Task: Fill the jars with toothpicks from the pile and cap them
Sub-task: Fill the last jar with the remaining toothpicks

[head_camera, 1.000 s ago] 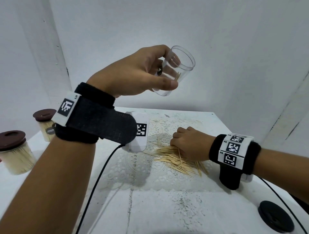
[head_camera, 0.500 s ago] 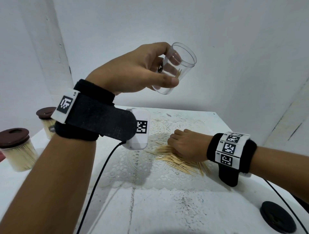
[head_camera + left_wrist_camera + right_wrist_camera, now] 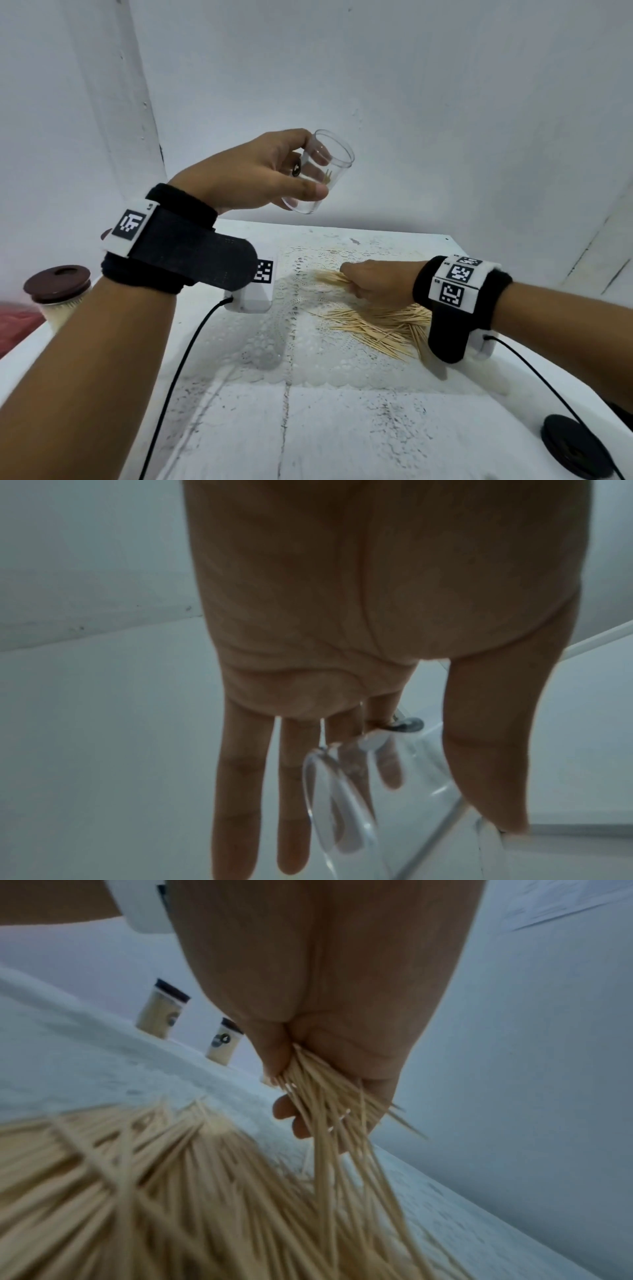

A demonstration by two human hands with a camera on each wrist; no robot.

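My left hand [image 3: 274,171] holds a clear jar [image 3: 320,178] up in the air, tilted with its mouth to the upper right; a few toothpicks show inside it. In the left wrist view the jar [image 3: 394,804] sits between thumb and fingers. My right hand [image 3: 373,282] grips a bunch of toothpicks [image 3: 330,277] just above the pile [image 3: 376,323] on the lace mat. In the right wrist view the bunch [image 3: 329,1112] sticks out of the fist over the pile [image 3: 154,1191]. A dark lid [image 3: 575,445] lies at the near right.
A filled jar with a brown cap [image 3: 58,291] stands at the table's left edge; the right wrist view shows two capped jars [image 3: 161,1010] [image 3: 224,1042] against the wall. White walls close in behind and on both sides. Sensor cables trail from both wrists.
My right hand has closed on a bunch of toothpicks and lifted it slightly off the pile. The left hand with the jar has stayed about where it was.
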